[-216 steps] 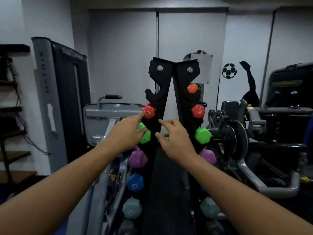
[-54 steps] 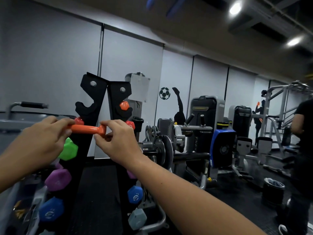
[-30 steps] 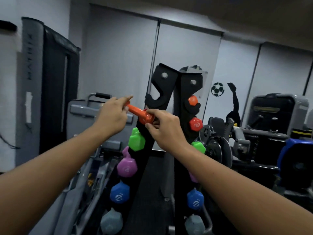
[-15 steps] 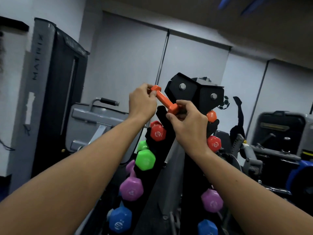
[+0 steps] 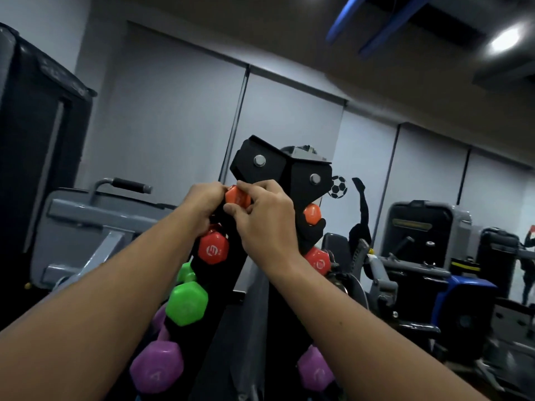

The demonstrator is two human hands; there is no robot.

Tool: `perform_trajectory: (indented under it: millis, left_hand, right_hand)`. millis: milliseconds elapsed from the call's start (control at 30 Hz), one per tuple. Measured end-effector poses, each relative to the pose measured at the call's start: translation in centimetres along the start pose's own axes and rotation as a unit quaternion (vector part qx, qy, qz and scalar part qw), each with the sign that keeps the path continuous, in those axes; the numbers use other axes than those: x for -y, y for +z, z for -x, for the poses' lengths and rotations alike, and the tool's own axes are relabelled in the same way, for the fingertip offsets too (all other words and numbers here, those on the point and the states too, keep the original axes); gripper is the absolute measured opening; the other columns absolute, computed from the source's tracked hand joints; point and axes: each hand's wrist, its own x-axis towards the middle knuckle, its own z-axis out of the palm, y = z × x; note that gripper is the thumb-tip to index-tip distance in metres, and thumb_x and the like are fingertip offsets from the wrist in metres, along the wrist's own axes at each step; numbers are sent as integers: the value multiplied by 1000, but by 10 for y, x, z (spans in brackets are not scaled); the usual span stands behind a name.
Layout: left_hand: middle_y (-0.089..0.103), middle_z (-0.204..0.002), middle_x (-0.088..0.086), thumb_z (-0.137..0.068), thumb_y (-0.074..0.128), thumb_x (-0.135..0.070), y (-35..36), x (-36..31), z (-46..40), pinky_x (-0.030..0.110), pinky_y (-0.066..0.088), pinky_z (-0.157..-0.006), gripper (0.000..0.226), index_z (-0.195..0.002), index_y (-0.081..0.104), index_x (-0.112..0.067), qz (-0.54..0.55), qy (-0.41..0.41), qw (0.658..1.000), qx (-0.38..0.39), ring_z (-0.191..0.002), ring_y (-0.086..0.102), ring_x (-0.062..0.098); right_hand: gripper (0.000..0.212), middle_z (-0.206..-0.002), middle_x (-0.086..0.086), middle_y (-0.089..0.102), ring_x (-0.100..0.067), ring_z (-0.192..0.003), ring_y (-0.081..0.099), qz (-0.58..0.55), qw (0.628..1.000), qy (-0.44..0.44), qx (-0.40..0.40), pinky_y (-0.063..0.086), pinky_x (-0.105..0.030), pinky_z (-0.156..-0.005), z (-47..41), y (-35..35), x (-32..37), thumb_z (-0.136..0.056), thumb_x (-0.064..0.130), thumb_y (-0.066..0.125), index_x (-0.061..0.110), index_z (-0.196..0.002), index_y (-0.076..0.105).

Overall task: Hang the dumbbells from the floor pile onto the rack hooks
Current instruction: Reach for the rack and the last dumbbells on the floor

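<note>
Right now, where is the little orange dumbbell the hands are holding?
In the head view, the orange dumbbell is centre frame, pinched between the left hand and right hand at the top left of the black rack, just above the red dumbbell.

Rack [image 5: 278, 172]: centre, upright, two columns meeting at the top.
Top dumbbell [image 5: 238, 197]: at the left column's uppermost hook, between both hands.
Left hand [image 5: 204, 202]: touching that dumbbell's left side.
Right hand [image 5: 265, 224]: touching its right side, in front of the rack.
Other dumbbells [image 5: 213, 250]: stacked below on both columns.
Machines [image 5: 419, 256]: right of and behind the rack.
Treadmill [image 5: 86, 224]: left, behind the left arm.
</note>
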Motion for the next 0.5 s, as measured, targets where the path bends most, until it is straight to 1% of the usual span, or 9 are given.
perform_trajectory:
  millis: [67,167,267,333,500]
  left_hand:
    - [68,-67,13,-82,63,-12,-3,-2,0,32,52,-54,12,-72,71,-11,-2,-9,1000,26,-55,64,25]
    - [70,-69,12,-84,61,-14,-6,-3,2,35,56,-61,14,-75,72,-11,-23,-10,999,40,-60,67,25]
    - [68,-63,10,-82,59,-11,-8,-4,4,37,56,-65,16,-70,69,-10,-35,-12,998,46,-61,65,26]
    - [66,-61,9,-84,57,-9,-9,-5,6,38,56,-66,17,-70,67,-9,-41,-9,998,53,-62,64,27]
    - [65,-62,11,-89,56,-7,-8,-6,11,36,56,-63,20,-71,66,-7,-58,2,996,66,-60,63,25]
  right_hand:
    - [48,-114,5,64,-14,-90,67,1,1000,0,3,55,-34,-95,0,0,0,-84,33,84,22,-130,74]
    - [48,-113,5,64,-14,-90,66,3,1000,-2,9,55,-34,-95,0,-2,-1,-85,34,84,22,-131,73]
    - [49,-113,5,64,-14,-91,66,6,1000,-5,24,55,-36,-95,-1,-3,0,-85,34,84,22,-131,73]
    - [49,-113,4,64,-16,-91,67,5,1000,-3,31,56,-38,-95,-1,-3,0,-84,33,84,23,-130,73]
    - [49,-114,4,64,-17,-95,66,-3,999,-6,49,57,-40,-94,-3,-7,0,-85,30,84,22,-132,72]
